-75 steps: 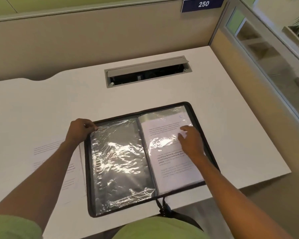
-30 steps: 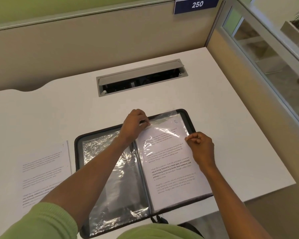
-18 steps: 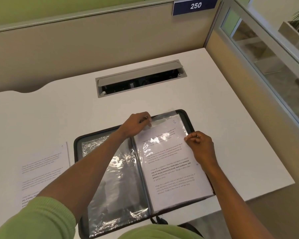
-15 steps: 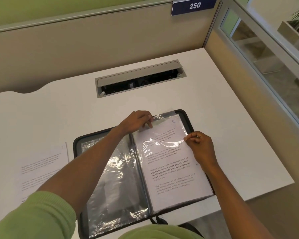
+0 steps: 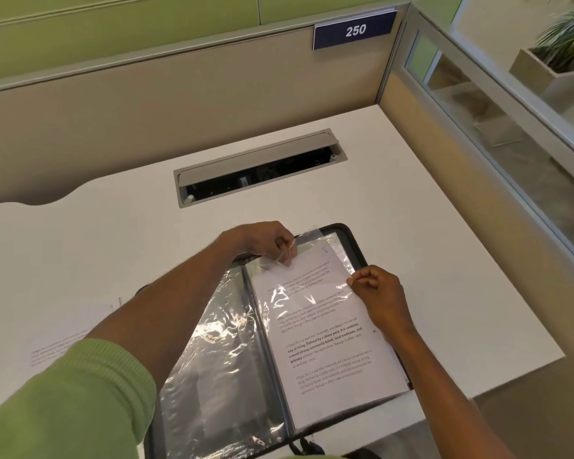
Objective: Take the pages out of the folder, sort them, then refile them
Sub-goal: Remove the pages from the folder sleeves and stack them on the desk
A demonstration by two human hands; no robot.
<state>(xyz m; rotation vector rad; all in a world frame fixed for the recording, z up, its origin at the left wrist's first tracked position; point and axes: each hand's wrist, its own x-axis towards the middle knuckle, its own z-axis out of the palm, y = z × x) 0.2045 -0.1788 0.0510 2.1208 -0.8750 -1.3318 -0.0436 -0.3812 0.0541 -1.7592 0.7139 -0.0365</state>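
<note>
A black zip folder (image 5: pixel 353 236) lies open on the white desk (image 5: pixel 113 246) in front of me. Its left side shows an empty clear plastic sleeve (image 5: pixel 219 359). On the right, a printed page (image 5: pixel 332 346) sits inside another clear sleeve. My left hand (image 5: pixel 265 240) reaches across and pinches the top left edge of that sleeve, lifting the plastic off the page. My right hand (image 5: pixel 378 293) pinches the sleeve's right edge about a third of the way down. A loose printed page (image 5: pixel 63 332) lies flat on the desk to the left, partly hidden by my left arm.
A grey cable hatch (image 5: pixel 259 167) is set into the desk behind the folder. Beige partition walls stand at the back and right, with a blue sign reading 250 (image 5: pixel 355 29). The desk's right edge drops off close to the folder.
My left hand crossed from the folder's left edge to the top of the right sleeve and pinched it. My right hand went from resting on the page to pinching the sleeve's right edge.
</note>
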